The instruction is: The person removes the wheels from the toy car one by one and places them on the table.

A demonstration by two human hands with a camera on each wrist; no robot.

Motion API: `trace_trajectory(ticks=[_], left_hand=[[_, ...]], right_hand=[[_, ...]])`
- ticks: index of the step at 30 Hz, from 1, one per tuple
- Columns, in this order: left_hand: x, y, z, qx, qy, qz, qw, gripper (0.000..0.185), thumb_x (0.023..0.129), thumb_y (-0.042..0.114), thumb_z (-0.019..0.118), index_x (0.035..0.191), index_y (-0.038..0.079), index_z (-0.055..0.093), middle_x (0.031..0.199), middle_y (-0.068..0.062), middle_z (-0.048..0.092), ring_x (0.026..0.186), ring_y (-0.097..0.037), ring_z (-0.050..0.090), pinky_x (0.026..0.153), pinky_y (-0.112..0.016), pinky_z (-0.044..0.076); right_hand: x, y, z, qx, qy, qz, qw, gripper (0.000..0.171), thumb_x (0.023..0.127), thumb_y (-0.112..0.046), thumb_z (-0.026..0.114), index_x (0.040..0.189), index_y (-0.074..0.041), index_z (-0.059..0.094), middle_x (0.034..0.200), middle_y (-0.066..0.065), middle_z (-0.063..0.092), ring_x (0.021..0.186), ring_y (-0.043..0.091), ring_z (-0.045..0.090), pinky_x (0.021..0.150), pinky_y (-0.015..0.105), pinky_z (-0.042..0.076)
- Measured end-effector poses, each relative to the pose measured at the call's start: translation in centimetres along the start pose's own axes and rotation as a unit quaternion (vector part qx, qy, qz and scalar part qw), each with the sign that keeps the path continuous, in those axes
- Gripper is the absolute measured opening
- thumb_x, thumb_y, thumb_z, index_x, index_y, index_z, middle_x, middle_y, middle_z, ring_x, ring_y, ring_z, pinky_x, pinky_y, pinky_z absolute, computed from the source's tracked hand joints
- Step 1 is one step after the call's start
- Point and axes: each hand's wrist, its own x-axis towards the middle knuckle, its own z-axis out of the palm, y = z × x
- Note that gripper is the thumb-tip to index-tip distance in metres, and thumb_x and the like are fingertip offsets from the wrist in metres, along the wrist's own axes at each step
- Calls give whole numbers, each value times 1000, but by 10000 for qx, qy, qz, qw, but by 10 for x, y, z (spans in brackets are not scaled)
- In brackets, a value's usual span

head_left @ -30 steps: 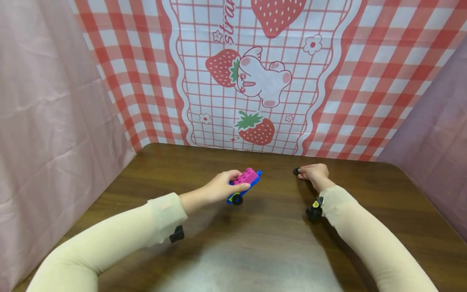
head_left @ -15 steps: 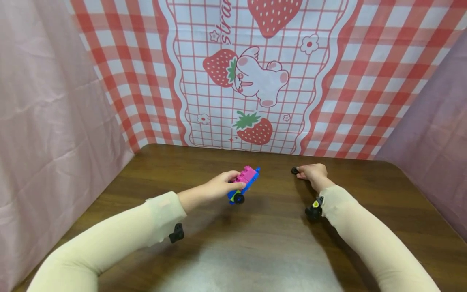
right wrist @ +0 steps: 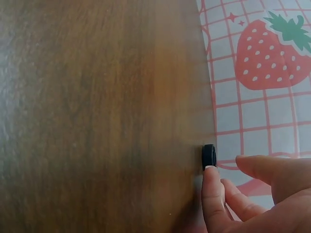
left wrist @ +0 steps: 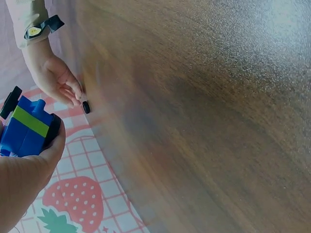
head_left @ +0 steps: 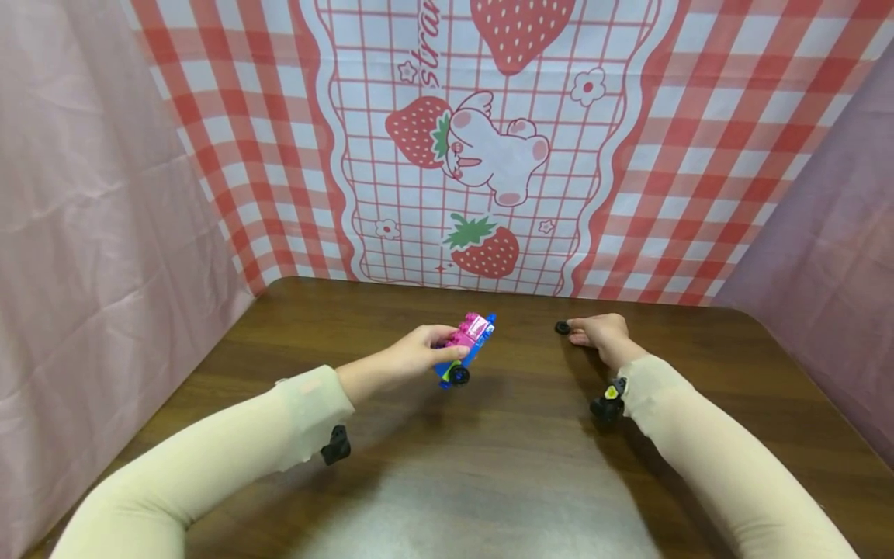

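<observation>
In the head view my left hand [head_left: 424,351] grips a toy car of building blocks [head_left: 469,341], held tilted above the table. Pink bricks sit on its blue base, and one black wheel faces me. The left wrist view catches the car's blue end [left wrist: 28,128] with a lime-green stripe and black wheels on both sides. Farther right, my right hand [head_left: 604,335] is beside a small black toy wheel [head_left: 562,328] on the table. From the right wrist, a fingertip touches that wheel [right wrist: 209,156] while the thumb stands apart from it.
The brown wooden table [head_left: 489,450] ends at a red-and-white strawberry cloth [head_left: 489,252] hanging behind it. Pink curtains [head_left: 105,194] hang at both sides. A black wrist camera [head_left: 609,404] is strapped at the right sleeve, another [head_left: 337,445] at the left.
The toy car has turned slightly in my left hand, its pink side now more toward me. The right fingers have eased off the small wheel, which lies slightly further left in view.
</observation>
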Motion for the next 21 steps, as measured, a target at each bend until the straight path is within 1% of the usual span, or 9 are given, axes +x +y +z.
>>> trace_trajectory(ticks=[3,7,10,12,14,16,17,19,21], left_hand=[[0,1,1,-20,59,57,10000,38,98,17,57,128,-7,55,108,-16,65,91,-11,57,90,-35,52],[0,4,3,47,152,125,9998,37,98,17,58,126,-7,57,107,-15,66,89,-11,58,86,-30,52],[0,6,4,111,195,179,9996,36,98,17,58,124,-8,58,104,-16,67,87,-10,58,83,-28,52],[0,7,4,124,215,210,9995,36,98,16,58,124,-8,58,103,-16,67,86,-10,58,83,-28,52],[0,7,5,144,225,214,9994,36,97,16,58,123,-8,58,102,-16,68,85,-9,59,83,-28,52],[0,8,5,142,237,145,9995,35,97,16,59,123,-8,59,102,-15,68,85,-9,59,83,-28,52],[1,8,6,157,236,132,9995,36,97,17,59,123,-8,59,102,-15,68,85,-9,59,83,-28,52],[1,9,6,181,231,86,9995,36,97,17,59,124,-7,59,103,-16,68,86,-10,59,83,-28,52],[2,9,7,215,246,38,9995,36,97,18,59,124,-7,59,104,-15,68,86,-10,59,83,-28,52]], right_hand=[[-3,-2,-2,-146,-28,-93,9998,50,92,-13,64,130,14,46,65,-4,68,55,4,67,67,22,57],[-6,-5,-2,-275,-146,-184,9993,52,92,-14,64,131,15,45,67,-3,68,55,4,67,69,23,57],[-9,-8,-2,-299,-277,-274,9988,54,92,-12,64,132,18,43,70,1,70,54,5,67,69,24,58],[-12,-9,-2,-346,-314,-324,9984,54,93,-12,63,132,19,43,79,10,73,55,4,67,69,24,58],[-15,-11,-1,-408,-356,-393,9978,54,93,-13,64,132,18,44,94,19,73,57,3,67,70,24,58],[-19,-13,-1,-481,-391,-437,9971,54,93,-14,64,132,18,45,108,22,69,58,3,67,70,25,58],[-21,-14,0,-509,-414,-464,9968,54,93,-15,64,132,17,46,112,22,67,59,3,68,70,24,58],[-25,-16,1,-575,-488,-544,9957,54,93,-15,63,132,18,45,111,24,67,61,4,68,70,24,57],[-28,-17,2,-616,-546,-635,9946,54,93,-15,63,131,19,45,107,22,70,61,5,69,70,24,57]])
